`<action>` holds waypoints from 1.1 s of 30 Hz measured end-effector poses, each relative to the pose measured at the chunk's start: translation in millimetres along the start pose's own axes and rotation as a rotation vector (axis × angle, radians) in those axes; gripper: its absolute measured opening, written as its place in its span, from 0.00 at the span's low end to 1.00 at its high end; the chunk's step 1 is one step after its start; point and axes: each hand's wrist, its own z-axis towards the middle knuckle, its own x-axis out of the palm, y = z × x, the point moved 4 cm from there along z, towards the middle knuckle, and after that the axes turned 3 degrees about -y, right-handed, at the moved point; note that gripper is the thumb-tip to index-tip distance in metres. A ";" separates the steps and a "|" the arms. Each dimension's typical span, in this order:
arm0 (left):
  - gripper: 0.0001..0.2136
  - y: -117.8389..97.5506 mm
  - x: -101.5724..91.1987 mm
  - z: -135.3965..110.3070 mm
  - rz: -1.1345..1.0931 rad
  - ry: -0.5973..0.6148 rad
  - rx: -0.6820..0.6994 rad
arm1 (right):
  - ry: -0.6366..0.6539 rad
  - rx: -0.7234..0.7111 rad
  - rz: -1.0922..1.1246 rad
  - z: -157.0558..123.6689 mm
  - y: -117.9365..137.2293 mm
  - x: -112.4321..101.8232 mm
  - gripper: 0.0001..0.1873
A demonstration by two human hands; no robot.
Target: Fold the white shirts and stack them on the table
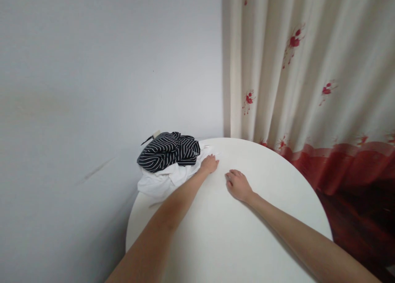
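My left hand (210, 163) lies on the right end of a crumpled white cloth garment (168, 180), fingers stretched forward and slightly apart. Whether any fabric is pinched under its fingertips I cannot make out. On top of the white garment sits a bunched black cloth with white stripes (168, 151), left of that hand. My right hand (238, 186) rests on the round white table (234, 233), apart from the cloth. Its fingers are loosely bent, with the thumb away from them, and nothing shows in it.
A pale wall (108, 69) rises right behind the cloth pile and along the table's left side. A cream curtain (271, 69) with red flowers and a red hem hangs behind the table at the right. Dark reddish floor (354, 221) shows beyond the table's right edge.
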 end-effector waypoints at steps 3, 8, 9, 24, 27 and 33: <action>0.24 7.7 6.7 23.2 -0.003 0.015 -0.088 | 0.013 -0.004 0.006 0.0 1.4 1.2 0.20; 0.25 10.3 6.8 38.2 -0.022 0.001 -0.195 | 0.016 -0.037 0.018 -0.8 1.2 0.3 0.19; 0.25 8.4 5.3 35.7 -0.025 -0.009 -0.197 | 0.015 -0.040 0.019 -0.6 0.5 0.2 0.19; 0.23 -22.7 -13.3 -136.9 -0.223 0.013 0.237 | 0.071 -0.005 -0.066 -1.2 -0.2 0.4 0.24; 0.22 -21.3 -19.1 -144.5 -0.249 -0.031 0.217 | 0.080 -0.014 -0.081 -2.9 -0.8 -0.9 0.24; 0.21 -23.2 -20.1 -144.6 -0.270 -0.031 0.201 | 0.097 -0.039 -0.071 -6.9 -4.2 -2.6 0.22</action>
